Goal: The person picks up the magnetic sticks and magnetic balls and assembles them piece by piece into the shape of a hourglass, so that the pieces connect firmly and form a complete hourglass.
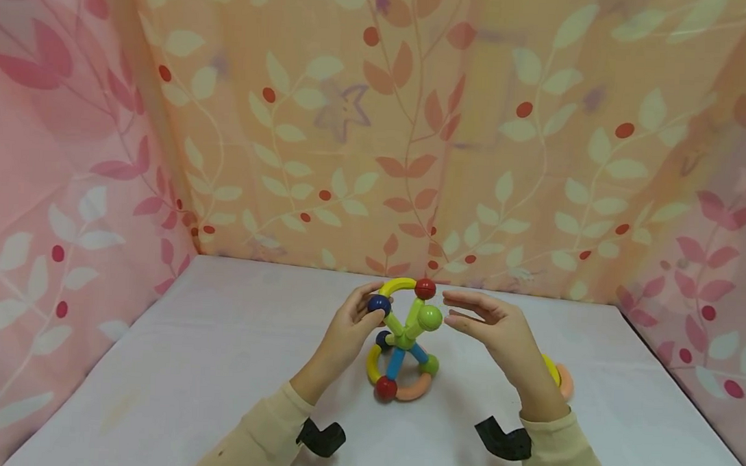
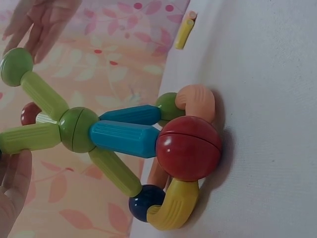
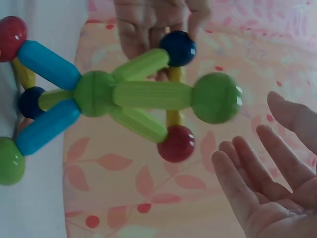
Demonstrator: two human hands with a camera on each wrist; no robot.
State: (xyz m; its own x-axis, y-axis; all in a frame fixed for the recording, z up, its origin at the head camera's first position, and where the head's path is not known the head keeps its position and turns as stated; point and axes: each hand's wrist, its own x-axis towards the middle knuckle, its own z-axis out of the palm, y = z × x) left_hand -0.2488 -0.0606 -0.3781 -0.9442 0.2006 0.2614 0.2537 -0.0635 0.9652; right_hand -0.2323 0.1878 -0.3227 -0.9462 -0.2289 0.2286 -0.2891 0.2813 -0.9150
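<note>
A construction toy of balls and rods stands on the white tabletop. Its base ring has a red ball (image 1: pixel 386 388), a green ball (image 1: pixel 429 364), a dark blue ball (image 2: pixel 147 202) and curved yellow and orange rods. Blue rods (image 2: pixel 124 139) and a light green one rise to a central green ball (image 3: pixel 96 93). Upper light green rods end in a dark blue ball (image 1: pixel 379 304), a red ball (image 1: pixel 425 288) and a green ball (image 1: pixel 430 318). My left hand (image 1: pixel 348 322) pinches the upper blue ball. Beside the upper green ball, my right hand (image 1: pixel 499 328) holds nothing, its fingers extended and apart from it.
Loose curved rods, one yellow (image 1: pixel 550 369) and one orange (image 1: pixel 566 382), lie on the table (image 1: pixel 221 337) behind the right wrist. Leaf-patterned cloth (image 1: pixel 326 156) encloses the back and sides. A black strap piece (image 1: pixel 321 438) hangs near the left cuff, another (image 1: pixel 504 441) near the right.
</note>
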